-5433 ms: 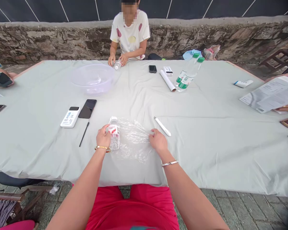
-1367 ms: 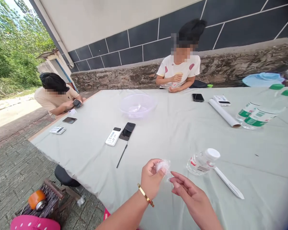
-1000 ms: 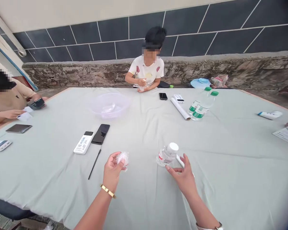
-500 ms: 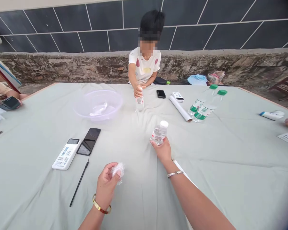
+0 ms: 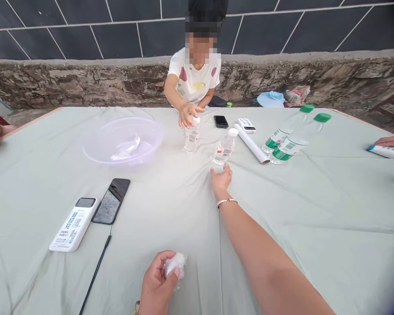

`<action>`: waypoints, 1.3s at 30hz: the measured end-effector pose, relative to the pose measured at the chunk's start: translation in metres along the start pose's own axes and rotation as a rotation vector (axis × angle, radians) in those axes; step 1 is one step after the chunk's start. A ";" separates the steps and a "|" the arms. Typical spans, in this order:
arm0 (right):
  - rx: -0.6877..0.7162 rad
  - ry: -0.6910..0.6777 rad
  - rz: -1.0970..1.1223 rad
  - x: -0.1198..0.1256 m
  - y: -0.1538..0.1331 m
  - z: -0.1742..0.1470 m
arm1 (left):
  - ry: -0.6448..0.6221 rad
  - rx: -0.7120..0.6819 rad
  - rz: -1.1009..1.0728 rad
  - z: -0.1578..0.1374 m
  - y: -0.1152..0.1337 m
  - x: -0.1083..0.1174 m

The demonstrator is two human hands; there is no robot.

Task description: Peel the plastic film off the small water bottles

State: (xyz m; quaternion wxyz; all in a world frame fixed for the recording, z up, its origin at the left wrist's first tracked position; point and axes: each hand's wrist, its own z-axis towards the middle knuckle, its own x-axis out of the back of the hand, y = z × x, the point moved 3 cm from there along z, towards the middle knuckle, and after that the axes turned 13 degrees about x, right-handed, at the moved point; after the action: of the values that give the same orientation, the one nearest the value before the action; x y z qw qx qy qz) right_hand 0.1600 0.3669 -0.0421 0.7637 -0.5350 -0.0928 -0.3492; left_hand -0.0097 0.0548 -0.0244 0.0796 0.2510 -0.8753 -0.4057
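Note:
My left hand (image 5: 162,280) is closed on a crumpled wad of clear plastic film (image 5: 176,267), low above the table. My right arm reaches forward, and my right hand (image 5: 221,177) is at the base of a small clear water bottle (image 5: 224,148) with a white cap. Its thumb and fingers are apart just on the near side of the base, and the bottle stands on the cloth. To its left is a similar white-capped bottle (image 5: 192,138); the hand (image 5: 188,114) of the person opposite hovers at its cap, fingers spread.
A translucent purple basin (image 5: 95,155) with clear plastic inside stands at left. Nearer are a phone (image 5: 111,201) and a white power bank (image 5: 74,225). A white roll (image 5: 252,144), two green-capped bottles (image 5: 289,148), another phone (image 5: 221,121) and power bank (image 5: 246,125) lie right of centre.
My right hand has moved forward, setting the bottle down and loosening from it. The opposite person's fingers have opened from their bottle. My left hand still holds the film, lower in view.

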 end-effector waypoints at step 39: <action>0.209 -0.430 -0.084 0.021 -0.039 -0.088 | -0.163 -0.416 0.820 0.070 0.070 -0.032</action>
State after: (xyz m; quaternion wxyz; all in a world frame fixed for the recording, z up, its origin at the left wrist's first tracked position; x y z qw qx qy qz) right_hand 0.1299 0.2728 -0.0382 0.7624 -0.5109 -0.3108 -0.2473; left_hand -0.0321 0.1560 -0.0154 0.2132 -0.1697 -0.8056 -0.5260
